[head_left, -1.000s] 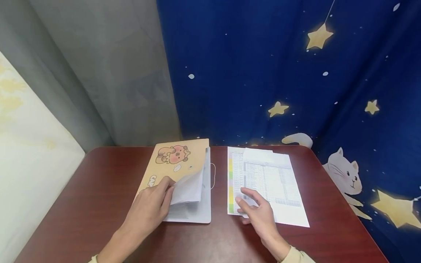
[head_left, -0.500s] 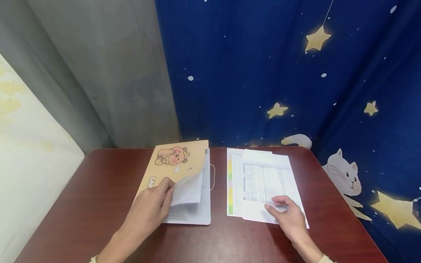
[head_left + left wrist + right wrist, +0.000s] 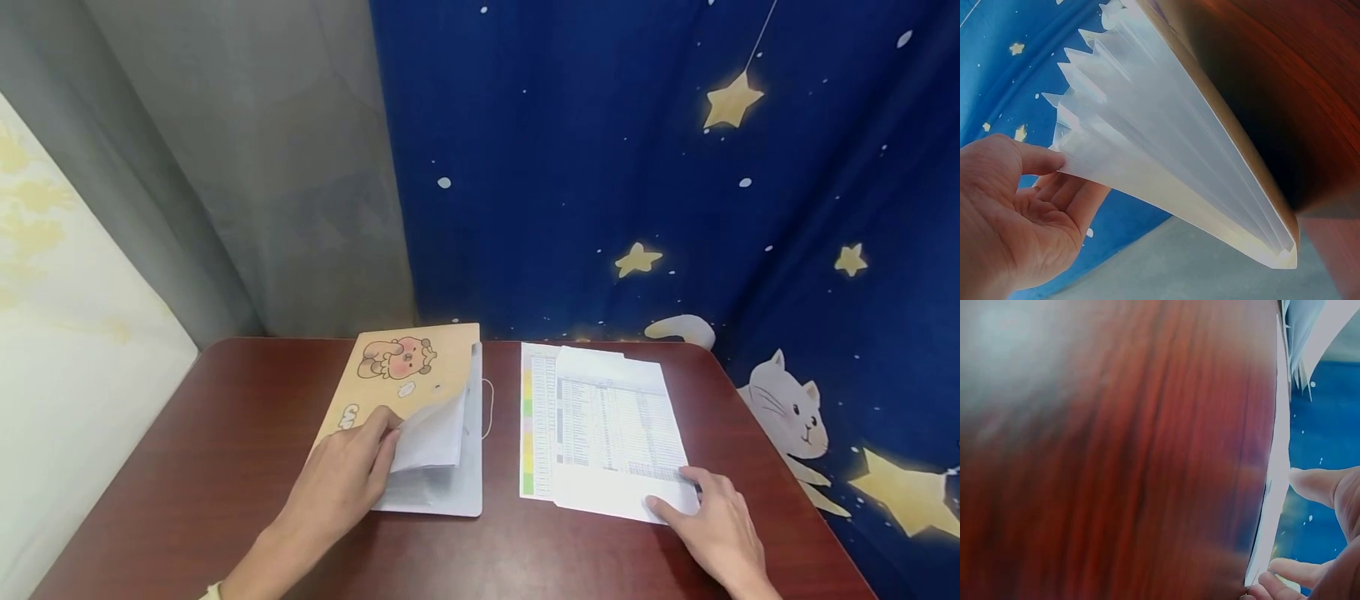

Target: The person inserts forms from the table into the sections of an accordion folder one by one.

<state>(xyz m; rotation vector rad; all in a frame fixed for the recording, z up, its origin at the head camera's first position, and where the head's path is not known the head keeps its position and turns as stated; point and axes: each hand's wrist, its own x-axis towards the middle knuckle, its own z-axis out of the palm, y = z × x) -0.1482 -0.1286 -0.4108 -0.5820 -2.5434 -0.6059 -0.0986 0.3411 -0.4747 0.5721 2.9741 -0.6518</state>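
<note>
1. Nearest to us, our right hand (image 3: 716,529) rests at the near right corner of the top sheet (image 3: 622,433). Its fingers lie fairly straight on the paper's edge. The right wrist view is blurred, but it seems to show fingertips (image 3: 1291,570) touching that edge with the thumb apart from them, so we read the hand as relaxed rather than gripping.

2. Our left hand (image 3: 345,479) is at the near edge of the folder (image 3: 408,392). The thumb and fingers pinch the tan cover together with some clear pockets and hold them lifted. In the left wrist view the thumb (image 3: 1035,159) lies on top of the fanned pockets (image 3: 1166,162) and the fingers curl beneath them.

3. The folder lies on the left half of the table (image 3: 225,467), hinged along its right side, with its white back cover flat on the wood. A cartoon animal is printed on the tan cover.

4. A thin elastic loop (image 3: 487,408) hangs out at the folder's right edge, between the folder and the papers.

5. The top sheet, printed with a table, lies on a second sheet (image 3: 534,417) with a coloured strip down its left margin. Both are right of the folder, near it but apart.

6. Beyond the table hang a grey curtain (image 3: 285,167) at left and a blue cloth (image 3: 637,167) with stars and a white cat.
</note>
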